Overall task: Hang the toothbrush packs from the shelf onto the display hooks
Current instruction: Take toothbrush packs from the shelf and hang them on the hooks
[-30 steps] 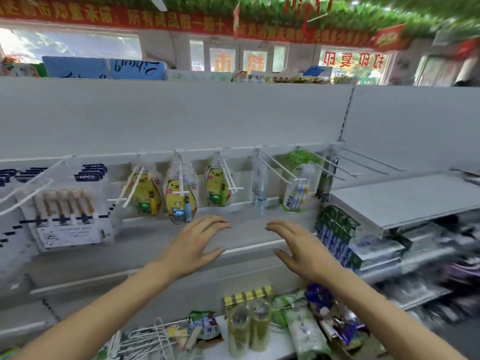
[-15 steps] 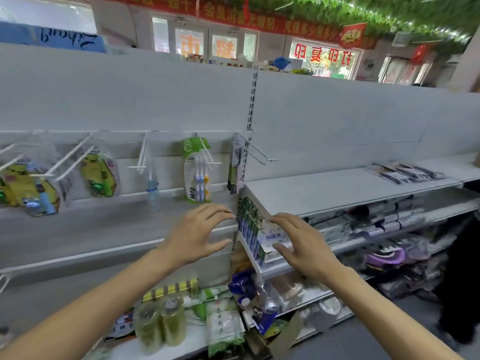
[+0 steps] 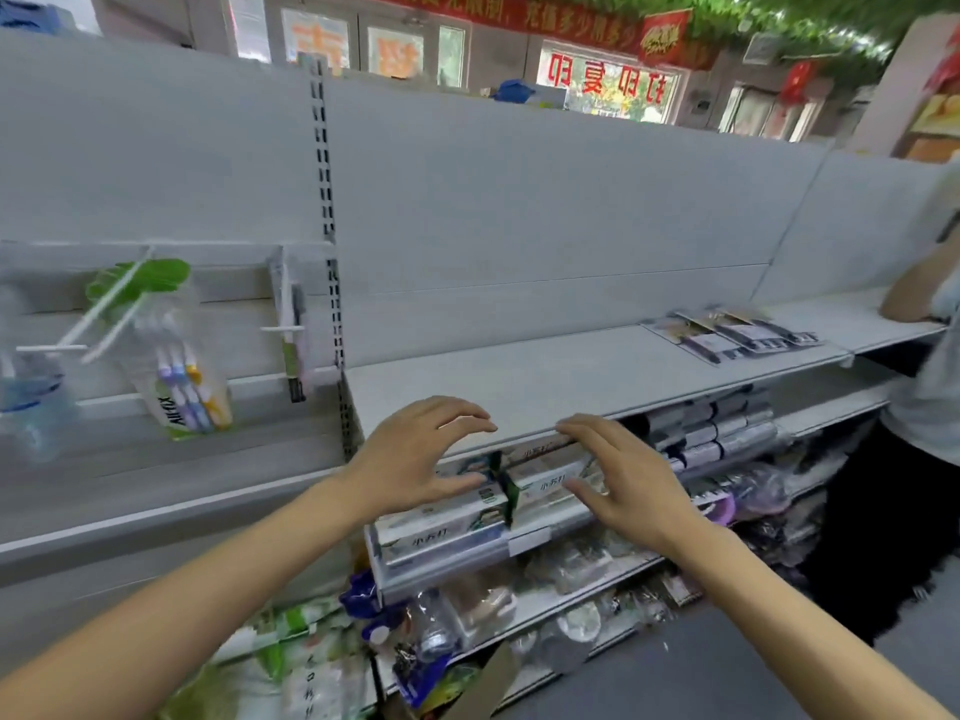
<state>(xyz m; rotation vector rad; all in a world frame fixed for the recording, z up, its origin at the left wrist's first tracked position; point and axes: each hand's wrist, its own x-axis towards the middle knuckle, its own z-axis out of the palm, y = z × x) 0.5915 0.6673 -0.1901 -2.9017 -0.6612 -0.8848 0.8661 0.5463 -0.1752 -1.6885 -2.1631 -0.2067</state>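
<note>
Both hands hover with fingers spread and relaxed, each grip released and holding nothing: the left hand (image 3: 415, 459) and right hand (image 3: 623, 480) sit before the front edge of a grey shelf (image 3: 519, 376); toothpaste boxes (image 3: 441, 527) lie just below them; flat toothbrush packs (image 3: 732, 332) rest far right on the shelf, well apart from the hands; another person's arm (image 3: 914, 293) leans nearby; to the left, white display hooks (image 3: 98, 314) carry a hanging toothbrush bag (image 3: 182, 392).

head cam | worn, looks forward-down | close over both forearms | faces grey shelf (image 3: 571, 376) | single view
</note>
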